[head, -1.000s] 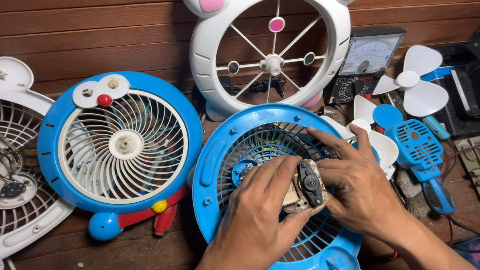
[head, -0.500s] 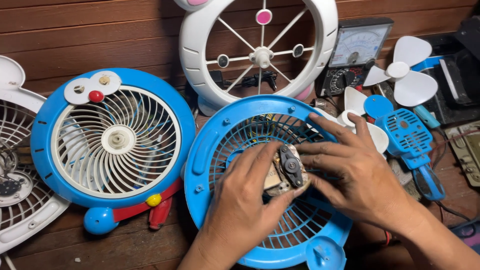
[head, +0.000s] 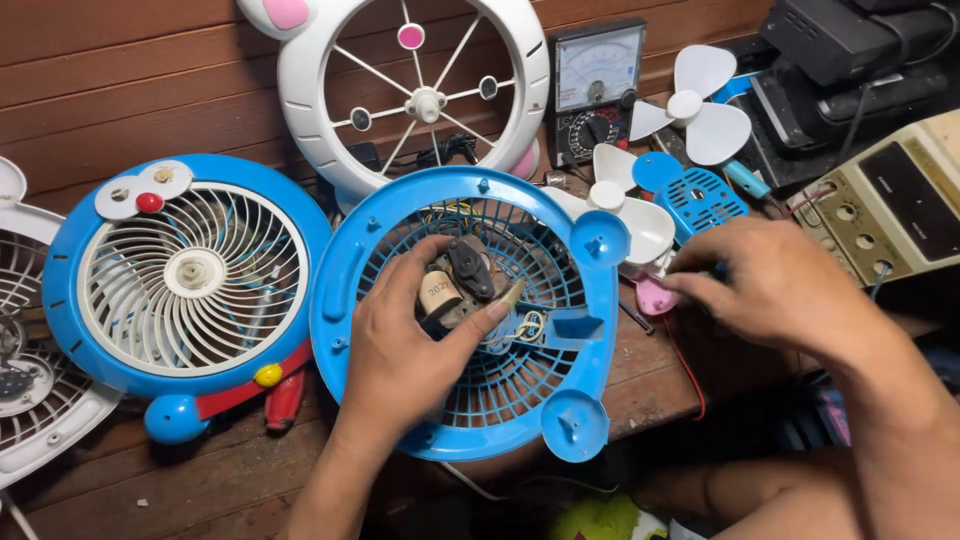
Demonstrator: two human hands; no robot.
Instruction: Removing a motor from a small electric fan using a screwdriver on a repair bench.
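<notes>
Metal and copper show between the fingers of the left hand (head: 410,350), which is closed around a small dark fan motor with a wound coil (head: 455,285), holding it against the middle of the round blue plastic fan grille (head: 345,290) lying face down on the brown wooden plank table (head: 150,490). Just right of the grille, the right hand (head: 775,290) has its fingertips pinched together beside a small pink plastic piece (head: 655,297) and a white three-bladed propeller (head: 620,205), though what they grip I cannot tell. To the left lies a blue-and-white cartoon-faced fan housing (head: 190,275); behind stand a white round fan frame with pink ears (head: 415,100) and a black analogue multimeter (head: 598,85).
</notes>
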